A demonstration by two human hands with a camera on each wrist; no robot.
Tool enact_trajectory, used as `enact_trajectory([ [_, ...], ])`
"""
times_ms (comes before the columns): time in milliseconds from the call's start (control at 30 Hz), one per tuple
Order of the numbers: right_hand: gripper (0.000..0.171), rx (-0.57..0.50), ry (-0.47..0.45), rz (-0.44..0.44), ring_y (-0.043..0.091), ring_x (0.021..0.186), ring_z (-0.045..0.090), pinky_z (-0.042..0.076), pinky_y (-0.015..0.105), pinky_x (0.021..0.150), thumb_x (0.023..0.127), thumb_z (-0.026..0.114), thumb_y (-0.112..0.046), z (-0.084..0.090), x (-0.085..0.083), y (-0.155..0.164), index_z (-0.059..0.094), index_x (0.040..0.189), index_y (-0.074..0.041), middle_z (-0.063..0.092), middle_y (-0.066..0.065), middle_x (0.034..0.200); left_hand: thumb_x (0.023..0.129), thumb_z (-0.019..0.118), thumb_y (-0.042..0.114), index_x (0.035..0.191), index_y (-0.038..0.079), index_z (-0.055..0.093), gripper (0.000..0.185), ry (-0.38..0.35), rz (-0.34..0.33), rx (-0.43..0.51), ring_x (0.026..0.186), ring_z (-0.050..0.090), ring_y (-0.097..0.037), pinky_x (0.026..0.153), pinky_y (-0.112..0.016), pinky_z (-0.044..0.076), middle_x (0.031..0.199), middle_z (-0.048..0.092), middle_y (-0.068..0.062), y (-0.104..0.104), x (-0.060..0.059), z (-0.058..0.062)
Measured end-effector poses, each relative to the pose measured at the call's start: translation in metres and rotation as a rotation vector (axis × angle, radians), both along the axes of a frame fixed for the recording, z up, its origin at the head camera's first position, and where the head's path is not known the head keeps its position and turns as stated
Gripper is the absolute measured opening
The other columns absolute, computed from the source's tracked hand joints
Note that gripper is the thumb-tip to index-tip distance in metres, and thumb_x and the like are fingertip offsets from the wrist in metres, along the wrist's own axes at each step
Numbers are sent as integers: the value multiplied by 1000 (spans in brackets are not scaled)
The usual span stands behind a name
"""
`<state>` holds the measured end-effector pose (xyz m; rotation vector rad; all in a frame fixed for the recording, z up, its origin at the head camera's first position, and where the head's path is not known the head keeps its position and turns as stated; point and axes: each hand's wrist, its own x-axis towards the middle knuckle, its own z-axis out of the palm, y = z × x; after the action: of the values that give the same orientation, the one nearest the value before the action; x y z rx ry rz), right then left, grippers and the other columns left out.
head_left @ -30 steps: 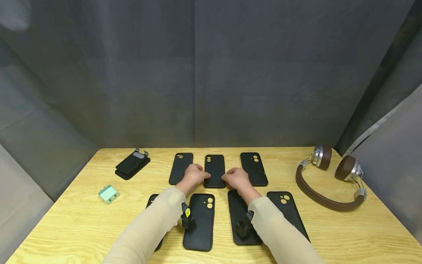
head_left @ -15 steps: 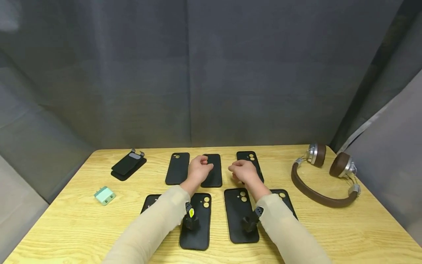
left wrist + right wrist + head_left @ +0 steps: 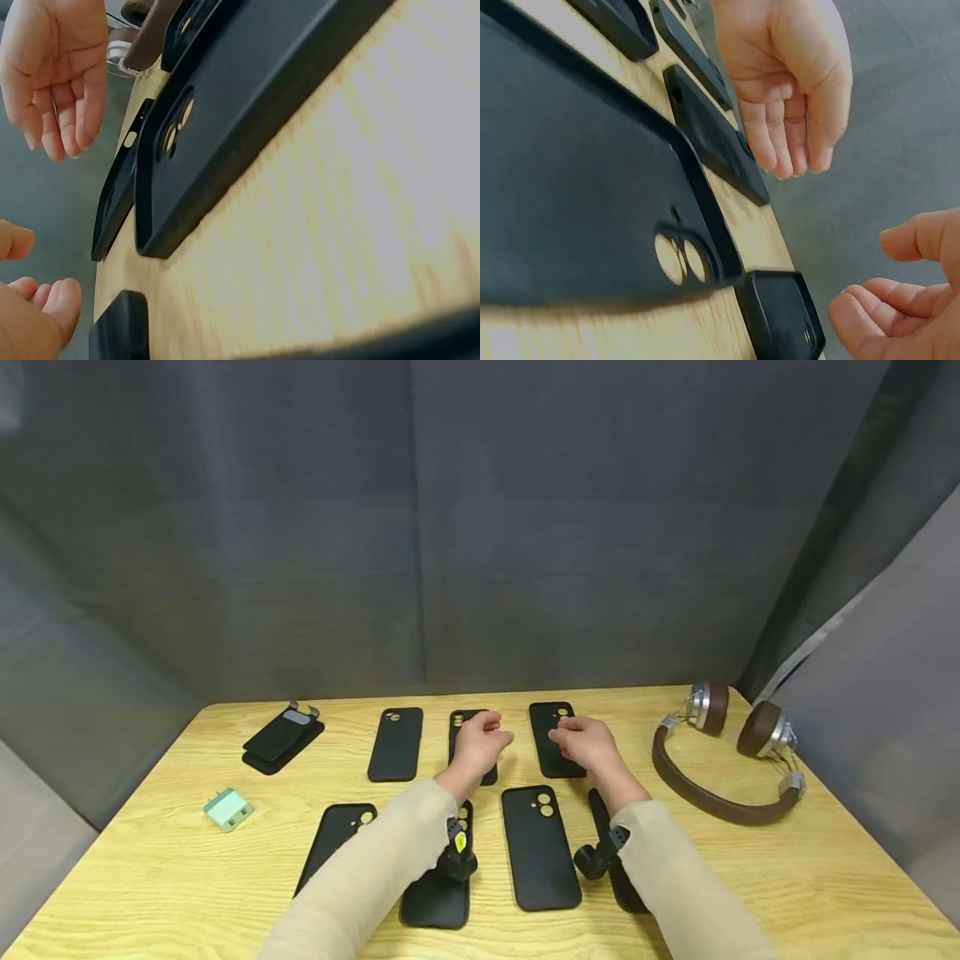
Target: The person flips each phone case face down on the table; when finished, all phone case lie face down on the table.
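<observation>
In the head view my left hand [image 3: 480, 750] hovers over the middle back phone case [image 3: 491, 775] and hides part of it, fingers loosely bent around nothing. My right hand [image 3: 592, 748], also holding nothing, overlaps the right back phone case [image 3: 552, 762]. The left back phone case [image 3: 396, 745] lies uncovered. In front, a row of black phone cases includes one [image 3: 540, 853] lying between my forearms and others partly under the sleeves. From the left wrist, a phone case [image 3: 225, 112] with two camera holes fills the foreground; the right wrist view shows a similar case [image 3: 570, 172] close up.
Brown headphones [image 3: 723, 800] lie at the right of the wooden table [image 3: 150, 893]. At the left are a mint-green plug adapter [image 3: 228, 810] and a flat black folding item [image 3: 281, 737] with a grey patch and hooks. A grey curtain [image 3: 300, 568] hangs behind.
Both hands have left the edges of the middle back phone case and moved right, the right hand reaching over the right back phone case. The head view has turned slightly right.
</observation>
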<state>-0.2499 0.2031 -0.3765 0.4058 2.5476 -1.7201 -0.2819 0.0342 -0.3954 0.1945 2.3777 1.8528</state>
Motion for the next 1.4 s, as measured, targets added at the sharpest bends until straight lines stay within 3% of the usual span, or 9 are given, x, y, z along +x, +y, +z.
enact_trajectory([
  [267, 46, 10, 6, -23, 40, 118, 47, 42, 45, 97, 93, 50, -14, -4, 0, 23, 42, 133, 8, 43, 26, 133, 86, 61, 7, 126, -1, 53, 42, 7, -3, -31, 111, 54, -32, 87, -37, 48, 125, 52, -20, 13, -3, -4],
  [600, 45, 53, -9, -17, 38, 113, 51, 45, 43, 92, 91, 51, -8, -16, 1, 37, 42, 131, 10, 45, 29, 130, 81, 62, 3, 121, -4, 57, 40, 87, -5, -135, 109, 56, -31, 86, -36, 49, 117, 59, -20, 25, -11, -13],
  [800, 42, 93, -37, -18, 35, 103, 55, 47, 38, 82, 88, 53, -5, -24, 0, 41, 46, 127, 10, 48, 28, 124, 81, 64, 1, 126, -3, 53, 46, 0, -65, -132, 107, 56, -32, 79, -33, 51, 122, 56, -21, 34, -12, -14],
  [1000, 38, 196, -41, -21, 33, 97, 56, 47, 35, 75, 86, 56, -3, -32, -7, 43, 52, 122, 8, 53, 27, 118, 83, 62, -4, 131, -2, 49, 50, -75, -92, -110, 118, 49, -31, 82, -32, 50, 131, 50, -20, 44, -12, -13],
  [1167, 36, 292, -27, -6, 36, 107, 52, 46, 40, 82, 85, 57, -2, -35, -12, 41, 55, 120, 7, 54, 25, 120, 83, 61, -6, 131, -2, 49, 50, -110, -73, -84, 121, 47, -29, 86, -30, 49, 131, 50, -19, 50, -15, -14],
  [1400, 34, 355, -37, 5, 32, 97, 54, 46, 34, 70, 84, 56, 3, -35, -15, 39, 57, 118, 5, 55, 24, 118, 83, 59, -8, 131, -2, 49, 49, -180, -58, -19, 119, 49, -28, 82, -29, 50, 130, 51, -19, 53, -19, -19],
])
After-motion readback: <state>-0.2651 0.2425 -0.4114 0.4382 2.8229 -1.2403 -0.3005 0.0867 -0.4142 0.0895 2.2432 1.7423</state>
